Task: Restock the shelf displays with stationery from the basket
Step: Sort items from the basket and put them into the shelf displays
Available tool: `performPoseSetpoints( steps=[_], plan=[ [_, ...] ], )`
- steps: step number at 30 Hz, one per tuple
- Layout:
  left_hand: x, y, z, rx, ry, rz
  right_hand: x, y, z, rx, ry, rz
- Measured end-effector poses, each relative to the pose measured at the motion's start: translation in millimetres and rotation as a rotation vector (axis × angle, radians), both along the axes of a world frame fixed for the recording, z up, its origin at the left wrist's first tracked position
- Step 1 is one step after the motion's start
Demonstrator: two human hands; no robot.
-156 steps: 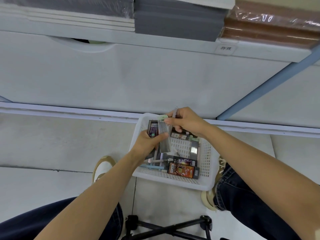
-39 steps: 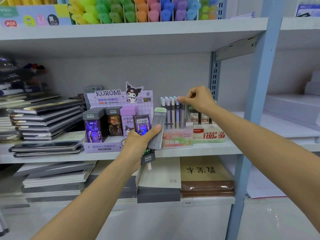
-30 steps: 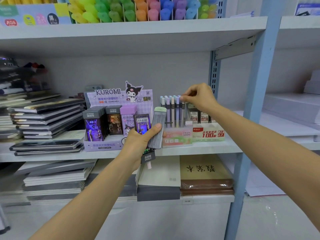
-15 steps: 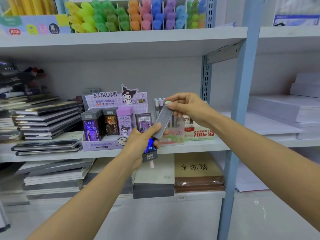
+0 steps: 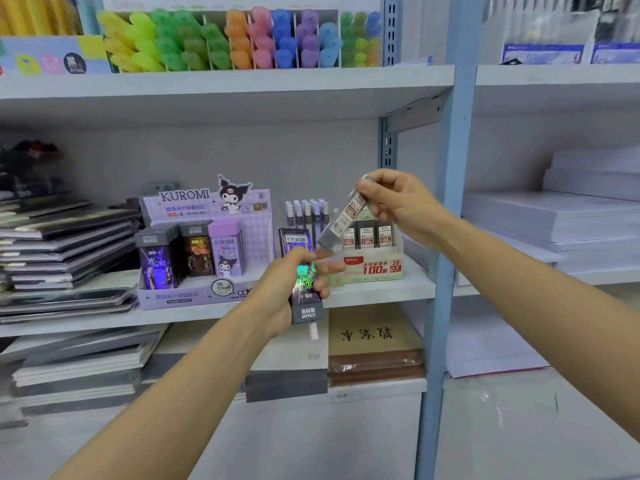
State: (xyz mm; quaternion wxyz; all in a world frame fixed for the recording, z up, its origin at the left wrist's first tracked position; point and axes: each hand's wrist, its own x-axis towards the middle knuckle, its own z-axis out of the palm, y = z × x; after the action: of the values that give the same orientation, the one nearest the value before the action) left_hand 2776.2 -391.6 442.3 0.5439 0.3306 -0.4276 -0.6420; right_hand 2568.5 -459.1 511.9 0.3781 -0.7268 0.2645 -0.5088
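Pinching a slim refill case (image 5: 343, 218) by its top in the right hand (image 5: 394, 202) at frame centre, gripping a holographic pack (image 5: 304, 282) in the left hand (image 5: 277, 296), probably needing upright slotting into the display box (image 5: 374, 268) behind.

Purple Kuromi display box (image 5: 207, 216), rainbow highlighters (image 5: 242, 43)

Both arms outstretched, left hand (image 5: 285, 289) curled round a dark case (image 5: 304, 296), right hand (image 5: 398, 202) higher, pinching a slim tube (image 5: 341, 221)

Grey shelf (image 5: 381, 293), notebook stacks (image 5: 65, 251) at left, purple Kuromi display box (image 5: 194, 296), lead-refill box (image 5: 374, 270) beside it
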Motion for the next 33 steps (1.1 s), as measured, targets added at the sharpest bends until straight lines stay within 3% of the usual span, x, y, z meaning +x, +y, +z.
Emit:
performPoseSetpoints(
  steps=[4,7,10,13,18,24,29,33],
  plan=[
    [-2,-3,-1,-0.01,-0.063,0.016,-23,-1,14,-0.155,-0.013,-0.307],
    [0,-3,-5,-0.055,-0.131,-0.017,-36,-5,20,-0.278,0.123,-0.548],
    [0,-1,-9,-0.119,-0.175,-0.058,-40,-6,18,-0.356,0.293,-0.646],
    [-2,1,-11,-0.148,-0.183,-0.039,-38,-10,7,-0.379,0.422,-0.678],
    [1,1,-14,-0.164,-0.169,-0.001,-33,-20,-2,-0.39,0.464,-0.709],
    [4,-2,-18,-0.187,-0.214,0.006,-27,-32,-8,-0.293,0.674,-0.688],
    [7,-3,-20,-0.165,-0.248,-0.012,-23,-39,-10,-0.204,0.519,-0.686],
    [7,-6,-22,-0.144,-0.263,-0.002,-18,-45,-18,-0.18,0.588,-0.717]
  ],
)
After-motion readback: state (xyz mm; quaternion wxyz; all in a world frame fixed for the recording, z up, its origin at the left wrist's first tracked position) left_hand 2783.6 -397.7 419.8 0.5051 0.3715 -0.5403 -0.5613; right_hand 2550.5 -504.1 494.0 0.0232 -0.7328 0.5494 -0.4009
